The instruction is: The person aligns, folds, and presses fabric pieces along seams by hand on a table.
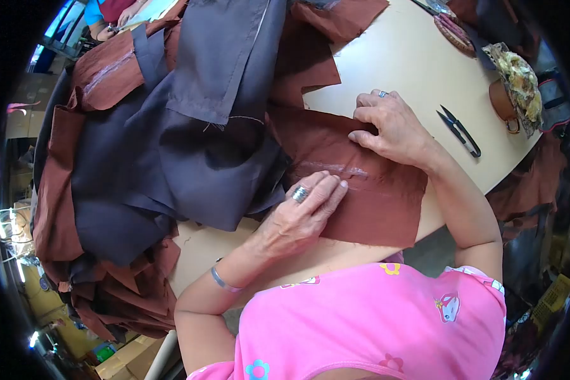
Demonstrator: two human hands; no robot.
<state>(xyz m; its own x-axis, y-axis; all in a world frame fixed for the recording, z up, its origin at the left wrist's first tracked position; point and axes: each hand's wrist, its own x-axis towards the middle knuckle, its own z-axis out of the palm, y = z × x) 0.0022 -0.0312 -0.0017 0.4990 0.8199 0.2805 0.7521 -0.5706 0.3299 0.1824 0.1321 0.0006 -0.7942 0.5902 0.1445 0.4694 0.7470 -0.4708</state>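
The brown cloth (383, 212) lies spread on the pale table (386, 66), its near edge reaching over the table's near rim. A light, whitish seam line runs across it. The left hand (307, 209), with a wide ring, rests its bent fingers on the cloth beside that line; the thumb is hidden, so whether it pinches the cloth cannot be told. The right hand (389, 126) touches the cloth's far edge with curled fingers, thumb and forefinger apart, not clenched. Dark cloth (120, 171) is heaped to the left, against the brown cloth. The black snips (460, 133) lie right of the right hand, with scissors (455, 33) farther off.
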